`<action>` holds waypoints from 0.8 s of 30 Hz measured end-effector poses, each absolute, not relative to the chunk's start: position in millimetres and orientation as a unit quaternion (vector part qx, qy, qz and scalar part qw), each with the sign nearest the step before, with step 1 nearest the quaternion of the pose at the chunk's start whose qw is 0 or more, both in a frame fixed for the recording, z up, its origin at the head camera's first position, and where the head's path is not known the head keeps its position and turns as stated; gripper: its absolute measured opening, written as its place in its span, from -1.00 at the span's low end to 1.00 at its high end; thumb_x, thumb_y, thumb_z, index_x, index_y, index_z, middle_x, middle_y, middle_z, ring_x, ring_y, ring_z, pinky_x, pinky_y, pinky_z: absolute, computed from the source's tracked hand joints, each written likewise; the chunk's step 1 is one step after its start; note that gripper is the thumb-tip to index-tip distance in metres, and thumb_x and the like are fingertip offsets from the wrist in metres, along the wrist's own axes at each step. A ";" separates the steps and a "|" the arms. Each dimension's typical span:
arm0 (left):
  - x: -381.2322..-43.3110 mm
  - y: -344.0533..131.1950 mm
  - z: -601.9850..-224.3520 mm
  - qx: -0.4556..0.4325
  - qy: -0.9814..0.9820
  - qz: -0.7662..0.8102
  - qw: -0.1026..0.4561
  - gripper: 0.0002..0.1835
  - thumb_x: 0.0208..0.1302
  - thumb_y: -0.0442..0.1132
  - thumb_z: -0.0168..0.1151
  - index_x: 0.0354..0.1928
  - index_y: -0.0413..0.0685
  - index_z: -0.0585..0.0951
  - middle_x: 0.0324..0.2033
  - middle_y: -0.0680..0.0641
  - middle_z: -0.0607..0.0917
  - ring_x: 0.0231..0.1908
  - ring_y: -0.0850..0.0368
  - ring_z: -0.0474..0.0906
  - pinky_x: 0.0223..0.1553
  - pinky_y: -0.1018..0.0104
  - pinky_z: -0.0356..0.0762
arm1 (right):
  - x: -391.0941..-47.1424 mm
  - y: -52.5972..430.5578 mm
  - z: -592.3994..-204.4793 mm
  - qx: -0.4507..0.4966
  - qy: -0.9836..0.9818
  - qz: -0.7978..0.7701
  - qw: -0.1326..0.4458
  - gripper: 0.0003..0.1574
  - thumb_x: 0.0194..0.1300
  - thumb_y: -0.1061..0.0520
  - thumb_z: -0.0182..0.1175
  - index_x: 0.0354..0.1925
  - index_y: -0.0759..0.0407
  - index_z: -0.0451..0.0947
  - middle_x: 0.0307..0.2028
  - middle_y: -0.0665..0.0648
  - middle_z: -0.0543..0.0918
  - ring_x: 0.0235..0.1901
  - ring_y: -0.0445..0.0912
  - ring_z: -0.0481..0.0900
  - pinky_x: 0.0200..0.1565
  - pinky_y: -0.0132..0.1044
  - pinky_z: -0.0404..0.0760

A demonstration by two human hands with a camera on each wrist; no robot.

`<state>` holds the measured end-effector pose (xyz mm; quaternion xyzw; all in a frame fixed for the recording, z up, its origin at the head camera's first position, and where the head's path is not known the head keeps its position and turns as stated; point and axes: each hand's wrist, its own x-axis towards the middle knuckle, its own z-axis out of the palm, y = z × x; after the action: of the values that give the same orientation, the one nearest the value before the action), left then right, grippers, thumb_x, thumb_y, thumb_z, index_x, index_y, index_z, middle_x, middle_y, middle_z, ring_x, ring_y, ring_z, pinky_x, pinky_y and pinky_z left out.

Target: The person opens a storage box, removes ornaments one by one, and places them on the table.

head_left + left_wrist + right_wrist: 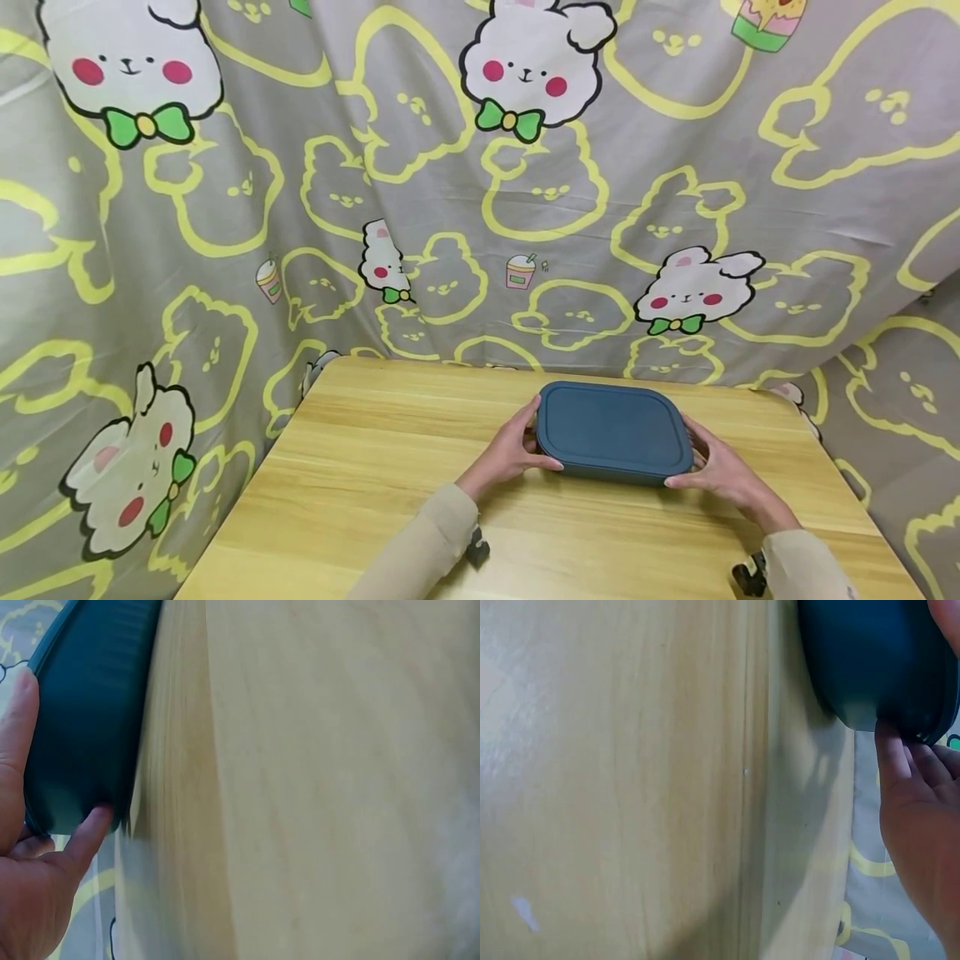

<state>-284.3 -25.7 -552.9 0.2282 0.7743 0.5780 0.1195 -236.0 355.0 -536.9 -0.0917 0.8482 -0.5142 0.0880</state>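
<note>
A dark blue rectangular lidded box (615, 427) with rounded corners sits between the two hands near the table's back edge, lid upward. My left hand (512, 450) grips its left end, thumb along the near side and fingers round the far part. At the opposite end my right hand (722, 473) holds the box the same way, with its thumb at the near right corner. In the left wrist view the box's side wall (94, 720) shows with a digit pressed near its lower edge. The right wrist view shows fingers touching the box's end (877, 667).
The wooden table (360, 467) stretches to the left and in front of the box. Behind it and at both sides hangs a grey curtain (442, 192) with cartoon rabbits and yellow outlines. Dark wrist mounts (477, 547) sit at the sleeve cuffs.
</note>
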 end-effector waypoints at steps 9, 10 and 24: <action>-283.0 -25.7 -551.8 0.231 0.784 0.566 0.109 0.28 0.08 -0.24 0.60 0.68 0.16 -0.09 0.65 -0.06 0.02 0.33 0.01 0.51 0.15 0.35 0.66 | -235.5 355.8 -538.9 -0.107 0.839 -0.527 0.082 0.56 0.11 0.21 0.58 0.66 0.25 -0.36 0.60 0.53 -0.13 0.51 0.17 0.24 0.08 -0.72 0.42; -283.1 -25.8 -551.5 0.232 0.785 0.564 0.106 0.28 0.08 -0.24 0.60 0.68 0.17 -0.09 0.65 -0.06 0.02 0.33 0.00 0.51 0.15 0.34 0.66 | -235.6 355.8 -538.9 -0.107 0.838 -0.529 0.082 0.56 0.12 0.21 0.57 0.66 0.25 -0.36 0.60 0.53 -0.13 0.46 -0.05 0.33 0.08 -0.70 0.43; -282.6 -25.4 -547.0 0.223 0.854 0.464 0.068 0.28 0.07 0.09 0.59 0.68 0.31 -0.10 0.65 0.11 0.02 0.55 0.00 0.23 0.48 0.02 0.36 | -234.1 355.8 -538.8 -0.131 0.828 -0.543 0.054 0.54 0.14 0.26 0.54 0.67 0.21 -0.38 0.59 0.55 -0.19 0.12 -0.76 0.23 0.08 -0.71 0.45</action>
<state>-282.6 -25.4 -547.0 0.2227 0.8545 0.4644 0.0677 -234.1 355.8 -538.8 -0.1311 0.8277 -0.5429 0.0541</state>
